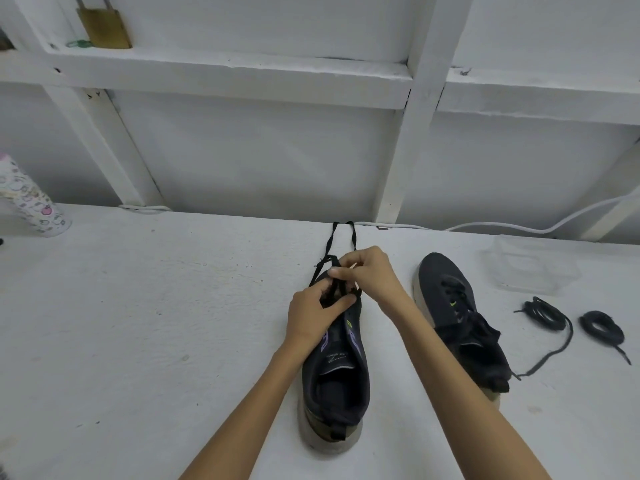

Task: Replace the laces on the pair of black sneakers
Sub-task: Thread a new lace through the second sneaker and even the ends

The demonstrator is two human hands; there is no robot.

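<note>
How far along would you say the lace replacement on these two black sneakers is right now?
Early. Done: on the near sneaker the upper eyelets look bare. In hand: the left hand and right hand pinch its black lace at the toe-end eyelets; whether pulling out or threading, I cannot tell. Left: the other sneaker is still laced, and two coiled laces lie unused beside it.

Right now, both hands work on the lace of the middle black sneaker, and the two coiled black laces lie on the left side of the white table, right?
No. The head view shows the two coiled black laces on the right side of the white table, beyond the second black sneaker. The left hand and right hand do work the lace of the middle black sneaker.
</note>
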